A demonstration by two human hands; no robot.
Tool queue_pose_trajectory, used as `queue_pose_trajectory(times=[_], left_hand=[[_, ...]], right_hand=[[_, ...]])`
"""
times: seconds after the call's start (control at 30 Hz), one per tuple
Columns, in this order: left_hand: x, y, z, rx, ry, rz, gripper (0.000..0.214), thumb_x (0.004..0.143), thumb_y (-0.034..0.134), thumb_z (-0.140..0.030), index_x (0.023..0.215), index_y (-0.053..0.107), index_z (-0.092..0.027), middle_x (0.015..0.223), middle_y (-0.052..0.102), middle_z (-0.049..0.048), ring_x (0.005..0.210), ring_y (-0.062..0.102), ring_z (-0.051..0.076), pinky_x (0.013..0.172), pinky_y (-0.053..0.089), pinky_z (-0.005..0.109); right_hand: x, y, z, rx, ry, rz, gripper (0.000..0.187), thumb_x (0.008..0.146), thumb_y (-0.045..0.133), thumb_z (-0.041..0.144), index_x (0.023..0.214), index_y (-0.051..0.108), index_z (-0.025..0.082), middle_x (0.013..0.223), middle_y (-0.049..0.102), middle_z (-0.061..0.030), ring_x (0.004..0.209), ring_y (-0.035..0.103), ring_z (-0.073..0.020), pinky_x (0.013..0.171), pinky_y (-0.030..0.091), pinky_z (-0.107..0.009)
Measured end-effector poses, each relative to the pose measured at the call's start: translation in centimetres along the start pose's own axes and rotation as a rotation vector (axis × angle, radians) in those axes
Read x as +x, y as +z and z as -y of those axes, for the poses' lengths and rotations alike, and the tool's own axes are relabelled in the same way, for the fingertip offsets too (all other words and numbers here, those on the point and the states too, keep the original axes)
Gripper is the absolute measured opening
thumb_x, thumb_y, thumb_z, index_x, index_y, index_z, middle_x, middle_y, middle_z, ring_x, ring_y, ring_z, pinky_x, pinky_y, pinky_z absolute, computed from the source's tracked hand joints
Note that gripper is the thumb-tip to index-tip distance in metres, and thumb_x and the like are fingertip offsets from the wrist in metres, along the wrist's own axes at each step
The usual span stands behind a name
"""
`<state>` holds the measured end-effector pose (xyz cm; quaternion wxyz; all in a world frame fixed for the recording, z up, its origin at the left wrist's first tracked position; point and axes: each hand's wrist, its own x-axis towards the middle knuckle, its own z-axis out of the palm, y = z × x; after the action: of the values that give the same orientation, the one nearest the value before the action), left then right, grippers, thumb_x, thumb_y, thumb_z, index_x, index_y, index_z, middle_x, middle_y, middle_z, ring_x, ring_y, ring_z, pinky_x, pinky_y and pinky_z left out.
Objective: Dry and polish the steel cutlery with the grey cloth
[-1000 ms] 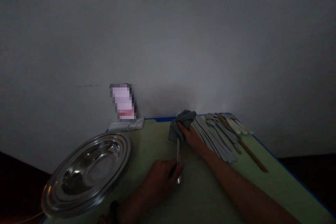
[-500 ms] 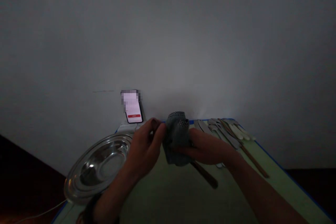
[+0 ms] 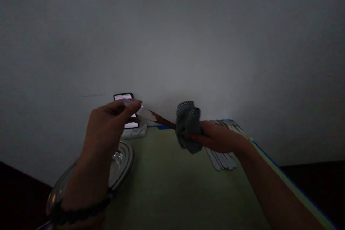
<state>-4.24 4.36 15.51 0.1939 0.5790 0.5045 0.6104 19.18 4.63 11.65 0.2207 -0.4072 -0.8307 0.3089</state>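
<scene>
My left hand (image 3: 109,125) pinches the silver blade of a knife (image 3: 147,113) between thumb and fingers. The knife slants down to the right, and its brown handle runs into a bunched grey cloth (image 3: 188,129) with a checked edge. Wrapped in that cloth, the far end of the handle is hidden. My right hand (image 3: 219,137) is closed on the cloth from the right side. Both hands are above the table, the left one in front of the phone and over the basin's rim.
A shiny metal basin (image 3: 126,158) stands at the left of the green table (image 3: 161,187). A lit phone (image 3: 132,125) leans on the wall behind a folded white piece (image 3: 134,132). Several pieces of cutlery (image 3: 219,160) lie at the right, partly behind my right arm.
My left hand has moved left and up, away from the cloth, and the silver blade now shows. The handle no longer sticks out below the cloth. The cloth has risen slightly.
</scene>
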Motion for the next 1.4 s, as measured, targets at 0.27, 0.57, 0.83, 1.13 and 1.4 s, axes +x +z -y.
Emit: queue_pose_trajectory(times=[0.27,0.57,0.83,1.13,1.4], left_hand=[[0.3,-2.1,0.4,-0.146,0.029,-0.181,0.011,0.065,0.074,-0.025,0.07,0.071,-0.016,0.059,0.066,-0.0029,0.047,0.062,0.009,0.045,0.051,0.015],[0.8,-1.4,1.8,-0.171,-0.027,-0.105,0.009,0.068,0.073,-0.025,0.069,0.069,-0.017,0.056,0.063,-0.0039,0.047,0.06,0.008,0.046,0.051,0.016],[0.9,-1.1,2.1,-0.215,-0.008,-0.049,0.01,0.068,0.073,-0.031,0.071,0.072,-0.022,0.066,0.068,-0.0022,0.054,0.063,0.01,0.052,0.056,0.021],[1.8,-2.1,3.5,-0.345,-0.04,-0.12,0.007,0.066,0.073,-0.025,0.069,0.071,-0.019,0.059,0.065,-0.0036,0.05,0.059,0.009,0.05,0.053,0.021],[1.8,-3.4,2.4,-0.24,0.055,-0.268,0.007,0.067,0.074,-0.021,0.07,0.071,-0.016,0.061,0.065,-0.0051,0.051,0.058,0.008,0.052,0.054,0.023]], right_hand=[[-1.9,-2.2,-1.5,-0.037,0.141,0.064,0.042,0.079,0.049,0.051,0.091,0.064,0.014,0.085,0.07,-0.006,0.073,0.063,-0.0192,0.06,0.048,-0.026],[0.9,1.5,-1.8,-0.179,0.051,0.062,0.032,0.083,0.047,0.042,0.084,0.064,0.015,0.076,0.068,-0.006,0.062,0.061,-0.0149,0.052,0.042,-0.023],[2.7,4.6,-2.9,-0.129,-0.027,-0.012,0.027,0.083,0.047,0.034,0.078,0.063,0.013,0.068,0.063,-0.0036,0.056,0.054,-0.0112,0.051,0.038,-0.021],[2.3,3.3,-2.4,-0.061,0.006,-0.034,0.036,0.084,0.043,0.045,0.085,0.062,0.014,0.081,0.066,-0.0049,0.071,0.06,-0.0168,0.063,0.044,-0.025],[2.5,4.8,-3.9,-0.377,0.138,0.165,0.039,0.082,0.045,0.046,0.074,0.063,0.013,0.066,0.063,-0.0056,0.056,0.056,-0.0139,0.051,0.037,-0.025]])
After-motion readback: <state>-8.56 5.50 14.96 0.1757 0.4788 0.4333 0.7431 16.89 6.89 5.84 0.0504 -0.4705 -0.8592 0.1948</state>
